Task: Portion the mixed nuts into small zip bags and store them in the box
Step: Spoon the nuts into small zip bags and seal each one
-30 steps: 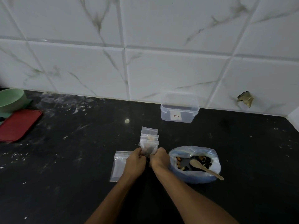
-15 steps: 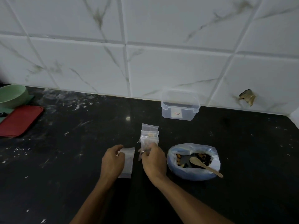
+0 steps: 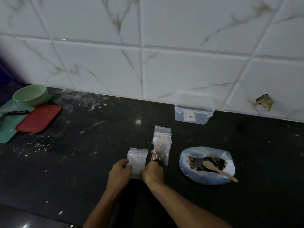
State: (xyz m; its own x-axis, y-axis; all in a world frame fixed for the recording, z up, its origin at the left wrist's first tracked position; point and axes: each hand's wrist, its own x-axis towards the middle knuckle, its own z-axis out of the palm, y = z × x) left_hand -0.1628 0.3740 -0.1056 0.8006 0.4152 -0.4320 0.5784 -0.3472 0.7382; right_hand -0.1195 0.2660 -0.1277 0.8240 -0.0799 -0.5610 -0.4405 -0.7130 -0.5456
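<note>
An empty small zip bag (image 3: pixel 137 160) lies on the black counter, pinched at its left edge by my left hand (image 3: pixel 120 173) and at its right edge by my right hand (image 3: pixel 153 172). Just right of it, several filled zip bags (image 3: pixel 162 143) with nuts lie overlapped in a row. A big plastic bag of mixed nuts (image 3: pixel 207 165) sits open further right, with a wooden spoon (image 3: pixel 217 170) resting in it. The clear plastic box (image 3: pixel 194 111) stands open against the tiled wall.
At the far left are a green bowl (image 3: pixel 30 95), a red tray (image 3: pixel 39 118), a green board (image 3: pixel 8 129) and a black-handled knife (image 3: pixel 15 112). White crumbs speckle the black counter (image 3: pixel 82 162).
My hands left the filled bag on the row. The left hand drew the empty bag nearer, and the right hand came over to grip its other edge.
</note>
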